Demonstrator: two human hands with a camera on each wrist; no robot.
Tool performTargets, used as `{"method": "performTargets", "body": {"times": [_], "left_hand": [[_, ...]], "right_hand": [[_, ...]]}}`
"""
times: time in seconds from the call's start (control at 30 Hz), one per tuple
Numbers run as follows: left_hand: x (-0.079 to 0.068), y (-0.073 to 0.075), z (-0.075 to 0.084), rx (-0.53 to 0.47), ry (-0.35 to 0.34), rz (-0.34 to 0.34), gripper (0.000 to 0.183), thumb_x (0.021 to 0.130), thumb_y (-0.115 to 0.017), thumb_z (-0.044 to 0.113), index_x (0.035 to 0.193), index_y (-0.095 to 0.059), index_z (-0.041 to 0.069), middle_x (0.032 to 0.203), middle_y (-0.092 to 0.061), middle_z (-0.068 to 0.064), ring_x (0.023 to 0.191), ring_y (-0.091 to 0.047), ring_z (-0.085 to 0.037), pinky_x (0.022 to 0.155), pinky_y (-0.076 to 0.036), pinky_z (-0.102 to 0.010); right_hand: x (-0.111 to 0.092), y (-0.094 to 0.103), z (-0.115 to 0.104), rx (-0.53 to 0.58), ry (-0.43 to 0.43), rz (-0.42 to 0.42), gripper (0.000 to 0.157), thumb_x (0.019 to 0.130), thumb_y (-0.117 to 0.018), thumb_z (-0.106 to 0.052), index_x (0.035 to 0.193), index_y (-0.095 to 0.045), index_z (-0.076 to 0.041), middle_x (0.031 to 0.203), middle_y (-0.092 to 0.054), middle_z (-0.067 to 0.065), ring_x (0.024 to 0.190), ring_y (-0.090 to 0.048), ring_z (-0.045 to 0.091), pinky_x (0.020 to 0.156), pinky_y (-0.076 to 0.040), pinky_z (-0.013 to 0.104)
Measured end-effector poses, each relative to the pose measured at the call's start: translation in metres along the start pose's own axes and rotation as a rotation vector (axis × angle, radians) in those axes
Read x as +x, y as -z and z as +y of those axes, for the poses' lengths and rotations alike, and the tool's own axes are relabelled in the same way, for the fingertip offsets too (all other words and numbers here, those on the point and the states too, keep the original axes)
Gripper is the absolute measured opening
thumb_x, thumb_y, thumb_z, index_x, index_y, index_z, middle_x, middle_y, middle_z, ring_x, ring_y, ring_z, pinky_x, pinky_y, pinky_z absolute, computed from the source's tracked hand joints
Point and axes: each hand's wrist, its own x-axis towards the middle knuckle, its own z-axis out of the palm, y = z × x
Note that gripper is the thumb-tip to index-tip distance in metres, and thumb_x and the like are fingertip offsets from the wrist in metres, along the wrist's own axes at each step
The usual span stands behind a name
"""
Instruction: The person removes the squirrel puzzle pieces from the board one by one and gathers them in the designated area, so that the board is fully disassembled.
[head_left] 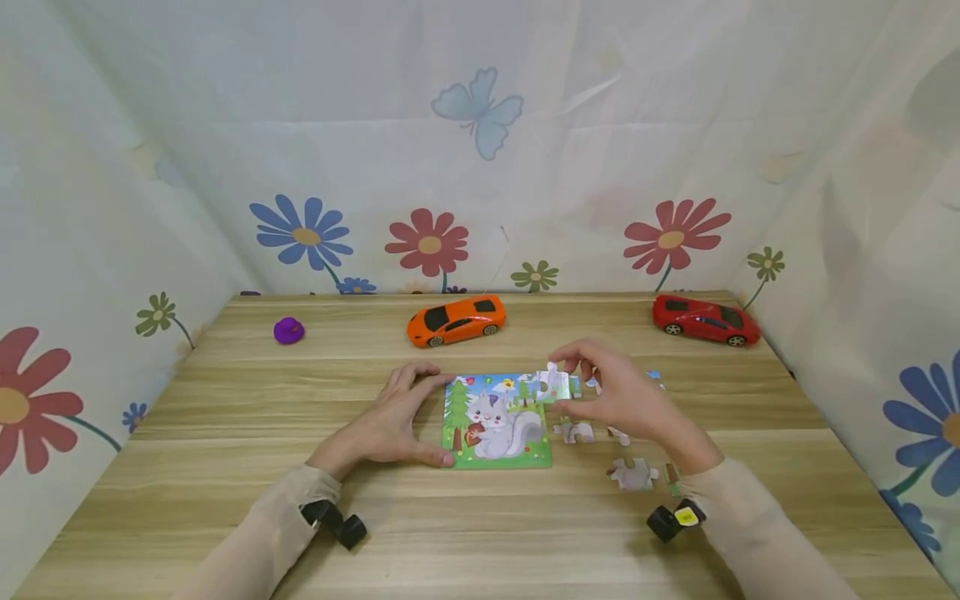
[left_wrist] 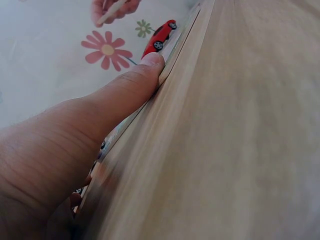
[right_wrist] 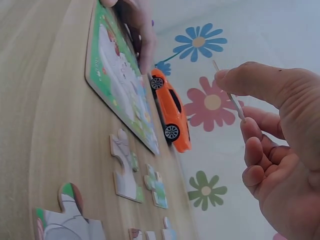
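Observation:
A square puzzle board [head_left: 491, 460] with a grey squirrel picture lies flat on the table. My left hand [head_left: 393, 423] rests along its left side, the straight thumb [left_wrist: 152, 61] pressing the near corner and the fingers reaching to the far corner. Over the board's far right part, my right hand [head_left: 626, 400] pinches a puzzle piece [head_left: 553, 383] between thumb and fingers. In the right wrist view this piece [right_wrist: 234, 102] is seen edge-on, raised off the table. Loose puzzle pieces [head_left: 633, 475] lie to the right of the board, some partly hidden beneath the right hand.
Behind the board stands an orange toy car [head_left: 457, 321], with a red toy car [head_left: 705, 321] at the back right. A small purple toy [head_left: 288, 331] sits at the back left. Flower-print curtains [head_left: 480, 183] enclose the wooden table [head_left: 450, 542] on three sides.

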Motion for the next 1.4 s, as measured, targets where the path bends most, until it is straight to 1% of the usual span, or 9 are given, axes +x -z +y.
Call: {"method": "performTargets", "body": {"times": [0.2, 0.37, 0.63, 0.8, 0.9, 0.97, 1.1, 1.23, 1.4], "left_hand": [[0.000, 0.000, 0.000, 0.001, 0.006, -0.004, 0.129, 0.066, -0.093, 0.083, 0.171, -0.044, 0.027, 0.173, -0.031, -0.009, 0.158, -0.027, -0.036, 0.127, -0.033, -0.070], [0.000, 0.000, 0.000, 0.007, 0.002, -0.002, 0.129, 0.066, -0.093, 0.083, 0.171, -0.045, 0.027, 0.172, -0.032, -0.009, 0.158, -0.028, -0.035, 0.127, -0.034, -0.070], [0.000, 0.002, 0.004, -0.004, -0.004, -0.008, 0.128, 0.066, -0.096, 0.079, 0.170, -0.046, 0.024, 0.172, -0.032, -0.011, 0.158, -0.028, -0.037, 0.128, -0.033, -0.070], [0.000, 0.002, 0.003, 0.000, 0.000, -0.009, 0.128, 0.066, -0.095, 0.080, 0.171, -0.045, 0.025, 0.173, -0.032, -0.012, 0.158, -0.029, -0.037, 0.128, -0.033, -0.070], [0.000, 0.002, 0.002, 0.001, -0.001, -0.009, 0.128, 0.066, -0.095, 0.081, 0.171, -0.045, 0.025, 0.173, -0.031, -0.012, 0.158, -0.028, -0.036, 0.128, -0.033, -0.070], [-0.001, 0.002, 0.002, 0.001, 0.000, -0.009, 0.129, 0.066, -0.095, 0.081, 0.171, -0.045, 0.025, 0.173, -0.031, -0.012, 0.158, -0.028, -0.037, 0.128, -0.033, -0.070], [-0.001, 0.002, 0.002, 0.006, 0.004, -0.011, 0.128, 0.067, -0.094, 0.081, 0.171, -0.045, 0.025, 0.174, -0.031, -0.012, 0.158, -0.028, -0.037, 0.127, -0.033, -0.070], [-0.001, 0.002, 0.002, 0.011, 0.004, -0.012, 0.128, 0.067, -0.094, 0.081, 0.171, -0.045, 0.025, 0.174, -0.031, -0.011, 0.158, -0.028, -0.037, 0.128, -0.033, -0.070], [0.000, 0.001, 0.001, 0.015, -0.002, -0.010, 0.129, 0.066, -0.093, 0.083, 0.171, -0.045, 0.026, 0.173, -0.031, -0.011, 0.158, -0.028, -0.036, 0.128, -0.033, -0.070]], "right_hand": [[-0.001, 0.007, -0.001, -0.003, -0.001, 0.022, 0.061, 0.086, -0.100, -0.019, 0.139, -0.072, -0.012, 0.111, -0.064, 0.001, 0.096, -0.055, 0.023, 0.073, -0.049, 0.028], [-0.006, 0.013, -0.005, 0.003, -0.001, 0.039, 0.060, 0.087, -0.099, -0.015, 0.140, -0.071, -0.014, 0.112, -0.064, 0.005, 0.095, -0.055, 0.024, 0.070, -0.047, 0.029], [-0.021, 0.024, -0.009, -0.005, 0.057, 0.071, 0.057, 0.087, -0.098, -0.014, 0.138, -0.072, -0.014, 0.110, -0.064, 0.003, 0.092, -0.054, 0.020, 0.074, -0.049, 0.031], [-0.033, 0.026, -0.006, -0.029, 0.064, 0.058, 0.056, 0.088, -0.097, -0.012, 0.137, -0.072, -0.014, 0.110, -0.064, 0.002, 0.094, -0.054, 0.023, 0.075, -0.049, 0.028], [-0.040, 0.025, -0.003, -0.053, 0.042, 0.052, 0.057, 0.087, -0.098, -0.014, 0.138, -0.073, -0.014, 0.109, -0.063, -0.001, 0.094, -0.054, 0.023, 0.074, -0.048, 0.028], [-0.045, 0.021, 0.000, -0.055, 0.041, 0.046, 0.057, 0.086, -0.099, -0.014, 0.137, -0.073, -0.013, 0.109, -0.064, -0.001, 0.094, -0.055, 0.024, 0.075, -0.050, 0.031], [-0.054, 0.010, 0.007, -0.044, 0.040, 0.025, 0.057, 0.085, -0.099, -0.013, 0.134, -0.072, -0.015, 0.108, -0.063, -0.005, 0.093, -0.057, 0.025, 0.078, -0.054, 0.036], [-0.062, 0.000, 0.014, -0.034, 0.052, -0.006, 0.056, 0.084, -0.100, -0.014, 0.132, -0.073, -0.016, 0.106, -0.062, -0.007, 0.092, -0.059, 0.027, 0.077, -0.054, 0.035], [-0.072, -0.009, 0.020, -0.049, 0.024, -0.066, 0.052, 0.083, -0.101, -0.025, 0.127, -0.074, -0.017, 0.101, -0.064, -0.006, 0.089, -0.057, 0.020, 0.076, -0.052, 0.031]]}}
